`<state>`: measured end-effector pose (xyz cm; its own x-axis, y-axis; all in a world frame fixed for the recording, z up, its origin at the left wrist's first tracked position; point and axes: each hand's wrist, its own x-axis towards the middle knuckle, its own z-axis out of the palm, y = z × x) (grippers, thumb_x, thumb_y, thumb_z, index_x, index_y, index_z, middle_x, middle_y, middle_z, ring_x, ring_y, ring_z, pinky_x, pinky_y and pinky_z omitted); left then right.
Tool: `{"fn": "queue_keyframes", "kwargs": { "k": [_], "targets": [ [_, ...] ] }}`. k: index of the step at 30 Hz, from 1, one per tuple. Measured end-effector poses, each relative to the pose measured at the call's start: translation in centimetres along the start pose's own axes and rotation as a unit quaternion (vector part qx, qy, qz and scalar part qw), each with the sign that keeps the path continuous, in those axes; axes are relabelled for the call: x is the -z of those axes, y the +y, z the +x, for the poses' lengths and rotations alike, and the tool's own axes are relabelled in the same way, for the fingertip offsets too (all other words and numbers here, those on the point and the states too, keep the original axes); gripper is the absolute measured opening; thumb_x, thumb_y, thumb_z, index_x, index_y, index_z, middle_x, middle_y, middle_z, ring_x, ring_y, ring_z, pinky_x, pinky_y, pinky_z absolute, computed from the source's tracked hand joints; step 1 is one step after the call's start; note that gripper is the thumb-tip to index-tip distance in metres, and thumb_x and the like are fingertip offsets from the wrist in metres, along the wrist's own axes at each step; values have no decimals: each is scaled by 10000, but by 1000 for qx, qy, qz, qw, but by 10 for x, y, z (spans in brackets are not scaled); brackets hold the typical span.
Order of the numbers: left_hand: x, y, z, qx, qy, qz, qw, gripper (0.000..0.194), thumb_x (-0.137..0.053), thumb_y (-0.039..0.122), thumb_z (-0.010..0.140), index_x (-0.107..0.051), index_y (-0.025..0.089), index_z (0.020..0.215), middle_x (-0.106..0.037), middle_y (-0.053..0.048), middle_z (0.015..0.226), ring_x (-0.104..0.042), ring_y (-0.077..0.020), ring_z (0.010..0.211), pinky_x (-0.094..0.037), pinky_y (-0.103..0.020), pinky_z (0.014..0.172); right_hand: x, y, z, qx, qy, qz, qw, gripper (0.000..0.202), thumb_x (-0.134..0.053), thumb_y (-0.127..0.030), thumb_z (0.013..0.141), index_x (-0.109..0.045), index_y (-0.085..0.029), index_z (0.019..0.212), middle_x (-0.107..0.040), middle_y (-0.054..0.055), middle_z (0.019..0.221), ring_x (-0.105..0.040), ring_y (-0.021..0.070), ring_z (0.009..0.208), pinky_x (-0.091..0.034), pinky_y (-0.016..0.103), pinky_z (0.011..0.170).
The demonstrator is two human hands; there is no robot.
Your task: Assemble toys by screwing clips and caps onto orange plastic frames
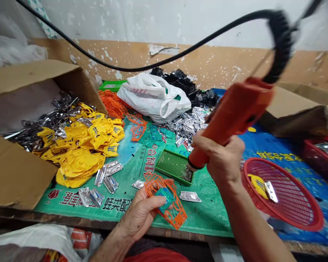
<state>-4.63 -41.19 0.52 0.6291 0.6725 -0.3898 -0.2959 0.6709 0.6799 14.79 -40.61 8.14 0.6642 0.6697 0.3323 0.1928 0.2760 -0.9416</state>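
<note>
Premises appear to be an assy. workshop, per red power tool [229, 112] on blk. cord [120, 68], tray [168, 162] w/ sm. metal bits [188, 175], tarp-covered bench [205, 236], heaped yellow plastic pcs. [80, 163] & metal plates [186, 125], cardbd. box [13, 171], flaking wall [142, 22].

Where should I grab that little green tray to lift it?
The green tray is probably best pinched by its left rim, coming from the left: that raised edge is exposed, while the orange tool covers part of the right end, near small metal pieces.
</note>
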Motion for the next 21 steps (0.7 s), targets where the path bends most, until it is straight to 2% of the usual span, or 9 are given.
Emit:
{"fn": "queue_keyframes", "kwargs": {
  "k": [5, 7, 10, 12, 16, 21],
  "targets": [
    [1, -6, 0, 8, 3, 4, 1000, 312, -768, 168, 622, -723, 164, 930, -689, -26, 829, -598, -118, 666, -515, -224, 631, -10, -2, 4, -27, -65, -61, 996, 323, -757, -446, 624, -575, -209, 744, -525, -42, 656, -468, 113, 580, -409, 286, 525],
    [2, -9, 0, 12, 7, 7, 1000, 333, -766, 167, 623, -722, 165, 954, -690, -32, 858, -605, -131, 707, -522, -234, 648, -9, 5, 2, -76, -83, -31, 993, 340, -740, -447, 648, -567, -212, 822, -542, -33, 712, -488, 115, 611, -434, 287, 566],
    [4, -12, 1, 17, 21, 10, 1000, 360, -772, 176, 614, -720, 151, 970, -685, -36, 857, -603, -136, 717, -524, -243, 657, -4, 27, -5, -176, -94, 35, 979, 388, -710, -399, 669, -530, -220, 963, -577, 5, 923, -555, 129, 783, -478, 300, 737],
    [5, -13, 1, 21, 23, 6, 1000, 365, -774, 180, 606, -719, 145, 965, -685, -38, 858, -600, -135, 706, -521, -247, 658, 1, 42, -9, -233, -119, 40, 964, 363, -683, -385, 670, -507, -211, 937, -574, 33, 948, -575, 147, 835, -482, 325, 795],
    [4, -14, 2, 27, 9, -3, 1000, 357, -763, 173, 610, -713, 149, 962, -687, -37, 854, -604, -138, 704, -520, -260, 674, 6, 60, -14, -294, -211, -6, 932, 264, -649, -349, 672, -498, -199, 826, -573, 30, 803, -582, 152, 716, -487, 342, 727],
    [4, -14, 3, 28, 23, -21, 999, 337, -772, 156, 597, -716, 149, 929, -692, -23, 821, -605, -122, 673, -515, -234, 641, 7, 69, -9, -275, -347, -110, 890, 115, -629, -281, 706, -584, -179, 734, -545, -15, 649, -476, 113, 584, -388, 277, 593]
  ]
}}
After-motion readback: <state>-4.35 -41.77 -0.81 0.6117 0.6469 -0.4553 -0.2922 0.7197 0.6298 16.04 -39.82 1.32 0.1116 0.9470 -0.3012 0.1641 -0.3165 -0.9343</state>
